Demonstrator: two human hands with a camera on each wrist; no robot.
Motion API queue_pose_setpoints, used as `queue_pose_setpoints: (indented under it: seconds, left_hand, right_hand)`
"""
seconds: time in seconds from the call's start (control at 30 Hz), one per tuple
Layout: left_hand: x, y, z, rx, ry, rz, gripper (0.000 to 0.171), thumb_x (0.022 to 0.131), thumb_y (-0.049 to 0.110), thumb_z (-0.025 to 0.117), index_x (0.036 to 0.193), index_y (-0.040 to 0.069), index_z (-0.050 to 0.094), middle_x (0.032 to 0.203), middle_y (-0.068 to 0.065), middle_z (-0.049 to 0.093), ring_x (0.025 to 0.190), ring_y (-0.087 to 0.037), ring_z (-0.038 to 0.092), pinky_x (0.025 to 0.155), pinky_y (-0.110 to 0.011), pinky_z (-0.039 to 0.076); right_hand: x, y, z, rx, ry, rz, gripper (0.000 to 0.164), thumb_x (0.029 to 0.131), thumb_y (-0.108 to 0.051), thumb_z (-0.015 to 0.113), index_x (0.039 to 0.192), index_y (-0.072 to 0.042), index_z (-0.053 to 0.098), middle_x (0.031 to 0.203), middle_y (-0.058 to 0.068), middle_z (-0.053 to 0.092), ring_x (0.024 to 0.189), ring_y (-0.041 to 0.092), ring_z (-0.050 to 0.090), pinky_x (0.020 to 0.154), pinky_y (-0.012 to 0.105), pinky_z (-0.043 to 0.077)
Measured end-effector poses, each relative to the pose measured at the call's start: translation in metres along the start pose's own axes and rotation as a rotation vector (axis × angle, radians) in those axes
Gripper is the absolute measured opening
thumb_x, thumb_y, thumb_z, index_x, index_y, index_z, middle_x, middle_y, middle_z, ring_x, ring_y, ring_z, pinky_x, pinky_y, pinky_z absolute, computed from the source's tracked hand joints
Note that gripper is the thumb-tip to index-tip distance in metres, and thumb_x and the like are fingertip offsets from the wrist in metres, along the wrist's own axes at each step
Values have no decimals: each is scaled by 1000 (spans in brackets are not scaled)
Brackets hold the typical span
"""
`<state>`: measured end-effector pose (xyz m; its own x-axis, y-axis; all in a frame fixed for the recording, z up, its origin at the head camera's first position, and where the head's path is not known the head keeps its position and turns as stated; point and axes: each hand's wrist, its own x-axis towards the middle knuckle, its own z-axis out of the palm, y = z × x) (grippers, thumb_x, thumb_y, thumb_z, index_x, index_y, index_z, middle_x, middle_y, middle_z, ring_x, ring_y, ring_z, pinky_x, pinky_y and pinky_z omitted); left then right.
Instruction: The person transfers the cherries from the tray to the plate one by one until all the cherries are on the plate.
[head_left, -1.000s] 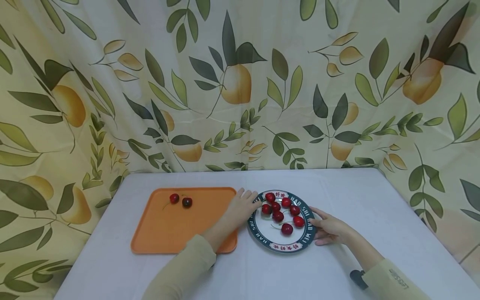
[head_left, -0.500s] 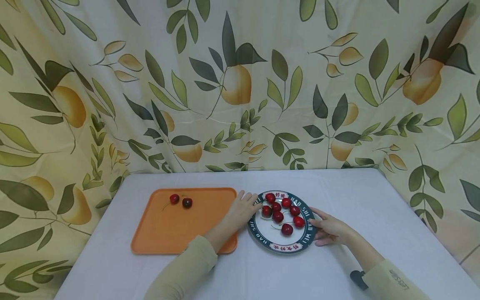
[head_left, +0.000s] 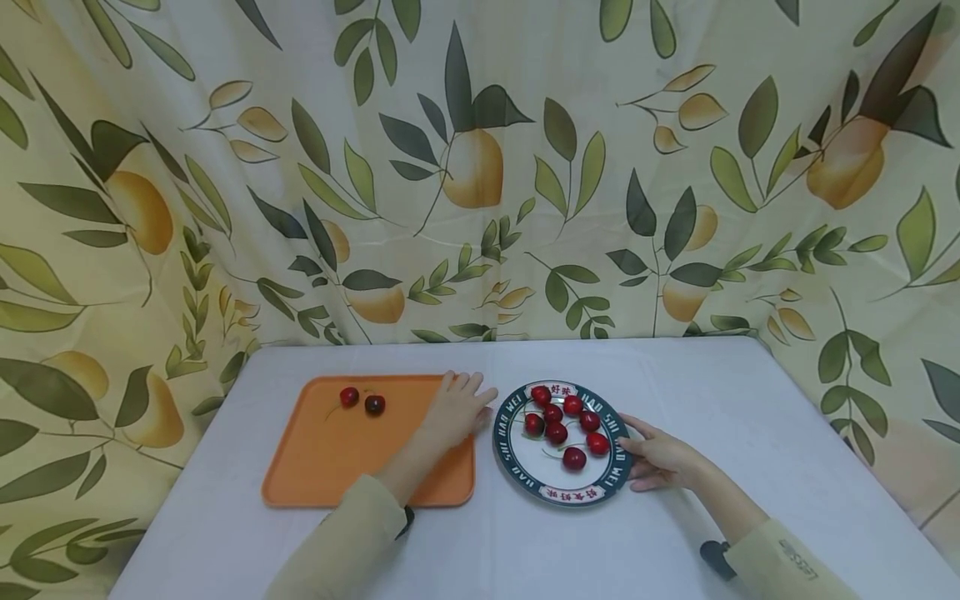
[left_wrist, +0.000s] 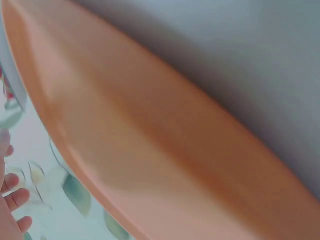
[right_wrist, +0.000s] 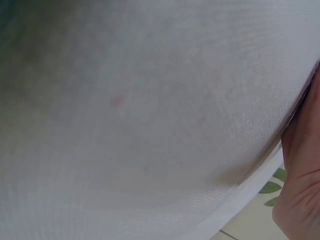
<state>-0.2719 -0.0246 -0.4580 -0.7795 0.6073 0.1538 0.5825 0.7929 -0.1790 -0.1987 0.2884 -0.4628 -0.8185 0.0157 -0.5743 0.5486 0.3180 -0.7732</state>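
My left hand [head_left: 452,410] is over the right edge of an orange tray [head_left: 330,467], fingers loosely spread and nothing in them. Its fingertips [left_wrist: 17,197] show at the left border of the left wrist view. Two dark red cherries, one [head_left: 348,397] beside the other [head_left: 374,405], lie in the tray's back part. Right of the tray is a round plate [head_left: 510,472] with a dark patterned rim and several cherries [head_left: 556,433] in it. My right hand [head_left: 663,457] holds the plate's right rim, its fingers partly hidden at the edge.
A white cloth [head_left: 517,554] covers the table. Behind it hangs a curtain [head_left: 480,275] printed with leaves and fruit. A dark object [head_left: 717,559] shows by the right sleeve's cuff.
My left hand has left the plate's left rim and moved left over the tray's edge. The right hand, the plate and the cherries stay where they were.
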Motion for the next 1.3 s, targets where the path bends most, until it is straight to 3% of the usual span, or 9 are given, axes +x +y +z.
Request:
queue_pose_setpoints:
  seconds: [0.33,0.4,0.67,0.87,1.07,1.3]
  left_hand:
    - [-36,-60,7,-46,171,-134,28,89,27,58,116,21,52,109,-9,47,99,-29,45,91,-47,31]
    - [-45,-73,8,-52,178,-170,28,89,25,59,116,20,52,106,-10,46,97,-30,44,89,-47,30]
    - [-77,-116,18,-106,77,-351,27,92,24,54,117,16,50,105,-14,41,99,-33,41,86,-50,28]
    - [-97,-139,28,-152,-10,-468,38,90,28,55,123,10,48,108,-19,41,108,-39,39,87,-53,28]
    - [-109,-151,28,-230,-83,-551,46,90,27,55,130,7,40,118,-25,37,117,-44,31,91,-58,22]
    - [-115,-154,27,-287,-135,-604,48,90,26,54,129,3,36,118,-27,36,116,-45,31,91,-58,21]
  right_hand:
    - [-1,-1,1,-3,4,3,58,97,-19,44,147,-16,14,80,10,53,61,18,60,61,32,53]
    - [-1,-1,1,-2,0,2,59,97,-19,44,147,-16,14,80,10,53,61,18,60,61,32,53]
    - [-4,-1,1,8,-2,6,59,97,-19,43,147,-17,13,81,10,54,62,19,61,61,33,53]
    - [-4,-2,1,4,1,5,59,97,-19,43,147,-17,13,81,10,53,62,19,60,61,33,53]
    - [-2,-1,1,-4,2,2,59,97,-19,44,147,-16,13,82,11,53,63,19,60,61,33,53]
    - [-2,-1,1,-3,-2,-2,59,97,-19,44,147,-16,13,82,11,52,63,19,60,62,33,53]
